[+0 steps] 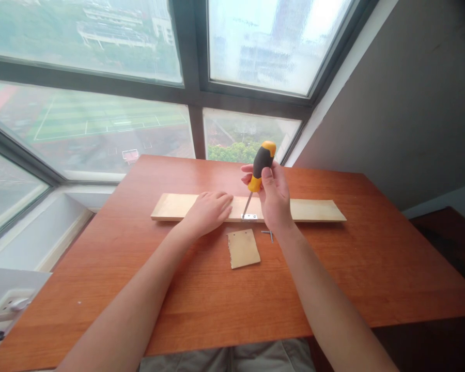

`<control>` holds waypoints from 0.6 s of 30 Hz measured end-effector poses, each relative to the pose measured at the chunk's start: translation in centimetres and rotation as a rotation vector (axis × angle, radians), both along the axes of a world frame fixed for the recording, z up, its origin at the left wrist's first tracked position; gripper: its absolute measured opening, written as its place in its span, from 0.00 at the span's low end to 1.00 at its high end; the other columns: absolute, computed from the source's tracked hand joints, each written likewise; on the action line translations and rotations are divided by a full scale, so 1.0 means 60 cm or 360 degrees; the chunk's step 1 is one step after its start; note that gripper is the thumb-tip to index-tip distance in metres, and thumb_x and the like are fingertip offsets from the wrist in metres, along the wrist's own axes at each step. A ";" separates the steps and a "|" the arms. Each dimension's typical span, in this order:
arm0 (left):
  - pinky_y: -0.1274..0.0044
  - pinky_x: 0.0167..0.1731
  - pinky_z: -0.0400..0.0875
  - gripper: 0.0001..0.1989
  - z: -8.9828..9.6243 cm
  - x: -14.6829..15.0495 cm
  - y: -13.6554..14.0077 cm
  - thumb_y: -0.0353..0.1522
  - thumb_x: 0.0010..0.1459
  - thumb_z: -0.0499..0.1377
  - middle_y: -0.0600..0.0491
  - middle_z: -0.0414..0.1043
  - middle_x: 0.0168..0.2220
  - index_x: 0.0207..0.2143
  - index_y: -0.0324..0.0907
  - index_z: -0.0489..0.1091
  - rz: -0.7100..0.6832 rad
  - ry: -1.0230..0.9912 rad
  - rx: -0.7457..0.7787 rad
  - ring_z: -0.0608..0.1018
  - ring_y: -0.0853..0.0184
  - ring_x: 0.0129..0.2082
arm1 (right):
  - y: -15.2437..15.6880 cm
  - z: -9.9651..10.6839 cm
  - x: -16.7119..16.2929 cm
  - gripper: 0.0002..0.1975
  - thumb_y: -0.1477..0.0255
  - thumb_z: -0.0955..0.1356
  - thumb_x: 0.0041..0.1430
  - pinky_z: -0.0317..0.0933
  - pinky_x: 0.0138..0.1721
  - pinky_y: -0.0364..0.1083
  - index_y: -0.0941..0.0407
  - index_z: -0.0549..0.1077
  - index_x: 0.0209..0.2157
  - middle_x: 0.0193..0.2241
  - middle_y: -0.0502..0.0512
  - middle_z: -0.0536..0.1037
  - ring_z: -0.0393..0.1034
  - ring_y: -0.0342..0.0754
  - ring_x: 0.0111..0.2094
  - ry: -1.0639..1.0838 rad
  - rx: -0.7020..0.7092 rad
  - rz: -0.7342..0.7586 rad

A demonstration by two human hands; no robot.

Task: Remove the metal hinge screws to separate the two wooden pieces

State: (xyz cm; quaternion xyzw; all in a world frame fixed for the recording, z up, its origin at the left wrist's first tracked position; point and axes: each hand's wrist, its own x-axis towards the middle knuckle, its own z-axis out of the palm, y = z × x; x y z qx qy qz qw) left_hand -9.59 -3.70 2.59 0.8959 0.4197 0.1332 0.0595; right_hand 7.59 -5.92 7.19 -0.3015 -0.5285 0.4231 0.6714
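A long pale wooden board lies across the table. My left hand rests flat on it, left of the middle, with the fingers stretched out. My right hand grips the black and yellow handle of a screwdriver, held upright with a slight tilt. The shaft points down, its tip at the left part of a small metal hinge on the board's near edge. Whether a screw sits under the tip is too small to tell.
A small square wooden piece with two holes lies in front of the board. Beside it are a couple of screws. The reddish-brown table reaches to the windows; a wall socket is at the left.
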 end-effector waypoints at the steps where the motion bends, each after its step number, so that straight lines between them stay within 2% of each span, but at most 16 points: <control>1: 0.67 0.46 0.66 0.15 0.000 0.000 0.000 0.36 0.66 0.47 0.48 0.73 0.48 0.50 0.44 0.68 -0.0002 0.0005 0.0001 0.75 0.58 0.46 | 0.000 0.000 0.001 0.12 0.61 0.63 0.66 0.67 0.42 0.49 0.52 0.67 0.46 0.42 0.54 0.77 0.72 0.43 0.36 0.0003 0.0002 0.0015; 8: 0.67 0.45 0.66 0.15 -0.003 -0.001 0.001 0.36 0.66 0.47 0.49 0.73 0.48 0.49 0.45 0.68 -0.0004 0.0003 0.0011 0.75 0.58 0.46 | -0.002 0.008 -0.003 0.16 0.65 0.70 0.60 0.68 0.43 0.50 0.50 0.61 0.45 0.37 0.49 0.79 0.73 0.43 0.33 0.0038 -0.0041 -0.0062; 14: 0.67 0.47 0.66 0.15 -0.005 -0.002 0.002 0.36 0.66 0.48 0.48 0.72 0.50 0.50 0.45 0.68 -0.0005 -0.0043 0.0002 0.74 0.58 0.49 | -0.001 0.005 -0.001 0.11 0.62 0.64 0.65 0.67 0.40 0.47 0.51 0.67 0.46 0.44 0.54 0.77 0.73 0.45 0.39 -0.0008 -0.0037 -0.0023; 18: 0.67 0.47 0.65 0.15 -0.005 -0.002 0.001 0.36 0.66 0.47 0.48 0.72 0.51 0.50 0.44 0.67 -0.0002 -0.0021 0.0000 0.75 0.58 0.49 | 0.003 0.007 0.002 0.14 0.63 0.68 0.62 0.67 0.40 0.48 0.50 0.65 0.48 0.40 0.52 0.78 0.73 0.45 0.37 -0.0016 -0.0013 -0.0047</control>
